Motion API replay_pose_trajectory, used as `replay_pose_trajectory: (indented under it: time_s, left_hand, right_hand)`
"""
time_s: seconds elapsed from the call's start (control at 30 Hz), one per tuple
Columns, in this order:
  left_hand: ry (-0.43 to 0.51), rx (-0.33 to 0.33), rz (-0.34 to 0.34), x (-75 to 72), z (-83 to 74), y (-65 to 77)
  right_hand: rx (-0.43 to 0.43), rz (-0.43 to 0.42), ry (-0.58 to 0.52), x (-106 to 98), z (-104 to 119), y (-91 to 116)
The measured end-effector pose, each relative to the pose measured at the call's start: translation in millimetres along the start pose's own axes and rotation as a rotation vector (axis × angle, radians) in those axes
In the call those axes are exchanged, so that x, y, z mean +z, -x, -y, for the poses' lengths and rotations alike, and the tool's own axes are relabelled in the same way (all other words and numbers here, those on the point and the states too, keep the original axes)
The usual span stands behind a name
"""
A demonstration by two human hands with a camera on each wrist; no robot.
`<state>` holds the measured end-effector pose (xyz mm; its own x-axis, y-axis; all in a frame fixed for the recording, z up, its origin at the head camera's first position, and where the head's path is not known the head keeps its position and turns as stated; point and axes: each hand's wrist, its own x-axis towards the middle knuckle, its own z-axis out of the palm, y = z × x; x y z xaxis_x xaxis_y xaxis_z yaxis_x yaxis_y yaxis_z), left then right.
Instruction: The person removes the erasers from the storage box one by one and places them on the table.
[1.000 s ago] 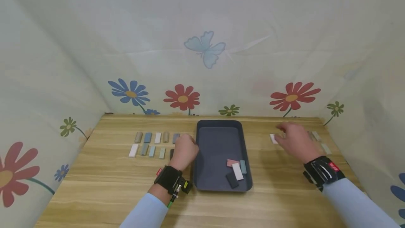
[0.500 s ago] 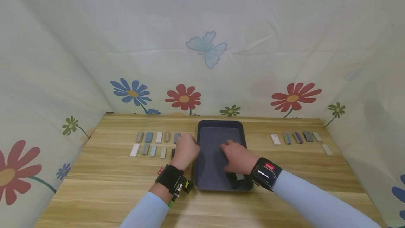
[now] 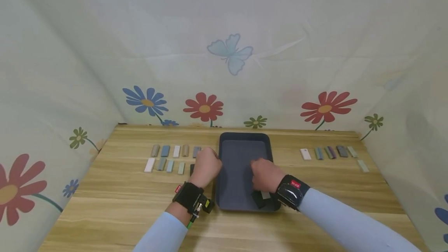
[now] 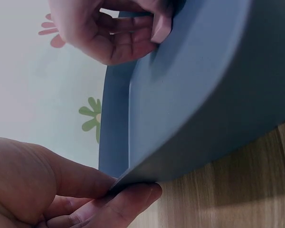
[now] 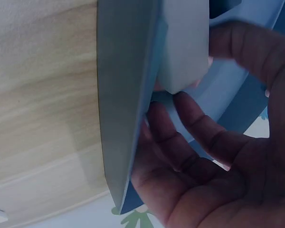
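My left hand (image 3: 206, 168) pinches the left rim of a dark blue-grey tray (image 3: 231, 193) between thumb and fingers, as the left wrist view shows closely. My right hand (image 3: 267, 176) is down inside the tray on its right side. In the left wrist view its curled fingers and thumb hold a small pink block (image 4: 162, 29) near the tray floor. From the right wrist, a white block (image 5: 185, 42) lies beside the thumb and index finger and hides most of the pink one. A black block (image 3: 258, 200) shows below this hand; the teal block is nearly hidden.
Left of the tray lie two rows of small blocks, among them a blue block (image 3: 165, 151) and a white block (image 3: 149, 165). To the right are more, including a white block (image 3: 305, 154) and a dark grey block (image 3: 342, 151). A flowered cloth (image 3: 224, 88) surrounds the wooden table (image 3: 140, 205).
My right hand has left the blocks at the right and come leftward into the tray, over the pieces there. Its fingers have drawn together in the last half second. The left hand stays at the rim.
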<state>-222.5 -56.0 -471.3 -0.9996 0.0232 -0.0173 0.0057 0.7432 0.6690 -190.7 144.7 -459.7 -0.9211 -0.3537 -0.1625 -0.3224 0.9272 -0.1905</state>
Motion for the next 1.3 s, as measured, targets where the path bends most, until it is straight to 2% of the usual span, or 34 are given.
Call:
replay_pose_trajectory:
  time_s: [0.27,0.43,0.6,0.77,0.97,1.13,1.3]
  left_hand:
    - [-0.003,-0.014,0.000,1.6,0.5,-0.9]
    - [-0.009,-0.016,0.000,1.4,1.5,-1.7]
    - [-0.009,-0.042,0.021,1.8,1.6,-2.7]
    - [-0.014,-0.048,0.018,1.0,0.6,-3.1]
    - [-0.012,-0.066,0.034,1.0,-1.0,-2.2]
    - [-0.010,-0.058,0.031,-0.2,-2.3,-1.0]
    - [-0.019,-0.048,0.028,-0.5,-2.9,-1.2]
  right_hand:
    - [-0.042,-0.055,0.003,6,-5,-14]
    - [-0.074,-0.100,-0.051,3,-4,-18]
    - [-0.080,-0.150,-0.118,-10,-1,-15]
    - [-0.061,-0.182,-0.233,-32,-7,-10]
    - [-0.006,-0.188,-0.371,-59,-37,0]
    - [0.103,-0.215,-0.363,-81,-76,13]
    - [0.220,-0.251,-0.333,-91,-128,29]
